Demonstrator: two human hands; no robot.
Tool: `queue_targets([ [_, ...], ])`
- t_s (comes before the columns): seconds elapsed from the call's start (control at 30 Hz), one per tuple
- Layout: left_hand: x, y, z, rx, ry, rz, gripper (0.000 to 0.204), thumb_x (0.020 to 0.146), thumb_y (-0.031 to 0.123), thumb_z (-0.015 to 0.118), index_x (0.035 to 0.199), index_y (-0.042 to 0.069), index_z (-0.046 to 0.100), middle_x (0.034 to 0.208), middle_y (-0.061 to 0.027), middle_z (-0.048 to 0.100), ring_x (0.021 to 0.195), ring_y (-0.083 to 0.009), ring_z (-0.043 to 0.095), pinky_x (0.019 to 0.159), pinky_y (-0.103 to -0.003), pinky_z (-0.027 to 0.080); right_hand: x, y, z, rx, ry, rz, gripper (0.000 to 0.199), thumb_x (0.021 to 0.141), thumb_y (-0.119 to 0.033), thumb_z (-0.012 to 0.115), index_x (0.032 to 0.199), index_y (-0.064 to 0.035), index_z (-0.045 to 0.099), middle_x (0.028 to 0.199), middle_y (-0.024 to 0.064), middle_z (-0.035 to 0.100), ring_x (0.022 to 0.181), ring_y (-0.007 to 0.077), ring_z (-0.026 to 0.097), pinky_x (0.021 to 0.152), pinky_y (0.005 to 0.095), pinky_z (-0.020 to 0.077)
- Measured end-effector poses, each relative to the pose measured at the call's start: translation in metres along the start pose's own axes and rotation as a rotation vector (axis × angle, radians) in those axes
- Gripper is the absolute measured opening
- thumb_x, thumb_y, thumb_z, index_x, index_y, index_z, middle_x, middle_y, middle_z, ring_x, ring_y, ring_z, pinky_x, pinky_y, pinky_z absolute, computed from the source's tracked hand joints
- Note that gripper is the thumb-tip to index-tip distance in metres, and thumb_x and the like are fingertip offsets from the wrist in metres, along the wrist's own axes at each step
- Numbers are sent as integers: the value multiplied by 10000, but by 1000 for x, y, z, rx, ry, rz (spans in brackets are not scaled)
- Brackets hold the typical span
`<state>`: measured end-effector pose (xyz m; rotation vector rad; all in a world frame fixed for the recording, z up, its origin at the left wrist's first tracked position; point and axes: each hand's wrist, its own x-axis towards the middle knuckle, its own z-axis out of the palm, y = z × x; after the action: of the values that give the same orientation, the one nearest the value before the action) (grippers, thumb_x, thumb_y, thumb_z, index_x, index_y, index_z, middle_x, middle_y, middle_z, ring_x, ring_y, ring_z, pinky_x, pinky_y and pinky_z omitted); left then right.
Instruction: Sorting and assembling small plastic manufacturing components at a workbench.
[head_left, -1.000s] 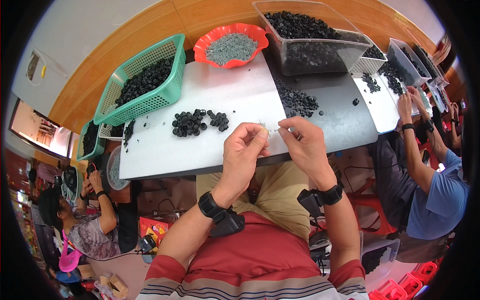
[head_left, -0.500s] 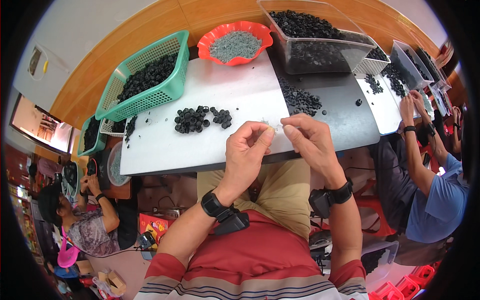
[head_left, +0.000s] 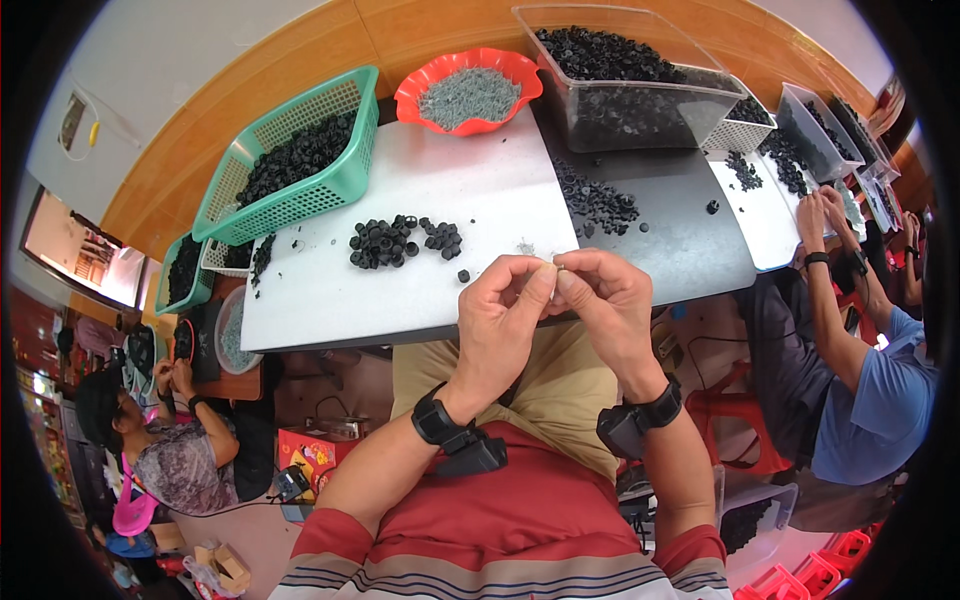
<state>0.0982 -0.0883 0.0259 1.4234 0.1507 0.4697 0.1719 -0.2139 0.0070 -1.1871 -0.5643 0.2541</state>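
My left hand [head_left: 502,318] and my right hand [head_left: 615,312] meet above the near edge of the white sheet [head_left: 310,315], each with thumb and forefinger pinched. Their fingertips touch or nearly touch; whatever they hold is too small and covered to make out. Just beyond the fingers lies a little heap of small grey pieces [head_left: 525,246]. One black cap-like part [head_left: 463,276] rests left of my left hand. Farther left sits a cluster of black cap-like parts [head_left: 382,242], with a smaller group [head_left: 442,237] beside it.
A green basket [head_left: 350,185] of black parts, a red bowl [head_left: 408,108] of grey pieces and a clear bin [head_left: 590,125] of black parts line the back. Loose black parts [head_left: 600,205] lie on the dark tabletop [head_left: 690,240]. People work at left [head_left: 185,450] and right [head_left: 870,400].
My right hand has moved left and its fingertips have come together with my left hand's. A single black part now shows on the sheet left of my left hand.
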Motion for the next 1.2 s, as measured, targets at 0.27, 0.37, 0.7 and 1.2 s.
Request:
queue_targets([
  [0.27,-4,-1,-1,34,-70,-43,230,1044,229,619,1034,4,664,884,-30,687,789,-62,614,706,-227,527,-2,-2,-8,-22,-39,15,98,997,-17,629,1075,28,670,892,39,688,772,91,666,711,236,566],
  [0.37,-4,-1,-1,5,-127,-51,258,1058,267,592,1032,22,669,856,-8,667,769,-47,574,707,-225,506,-1,-2,-15,-26,-46,8,94,1001,-11,617,1072,25,667,908,36,680,782,90,661,707,234,564],
  [0.7,-14,0,-13,267,-165,-61,216,1040,239,624,993,33,663,814,20,641,741,-48,573,671,-221,485,14,-4,-30,-788,-34,-307,93,893,27,666,977,0,694,895,119,654,806,275,661,698,353,522],
  [1.2,-31,-10,-19,197,-129,-88,163,1007,177,676,995,16,702,783,48,623,698,-16,537,619,-199,457,13,-7,-34,-804,-90,-173,136,861,-25,734,996,-2,733,948,81,683,724,204,640,651,301,498],
])
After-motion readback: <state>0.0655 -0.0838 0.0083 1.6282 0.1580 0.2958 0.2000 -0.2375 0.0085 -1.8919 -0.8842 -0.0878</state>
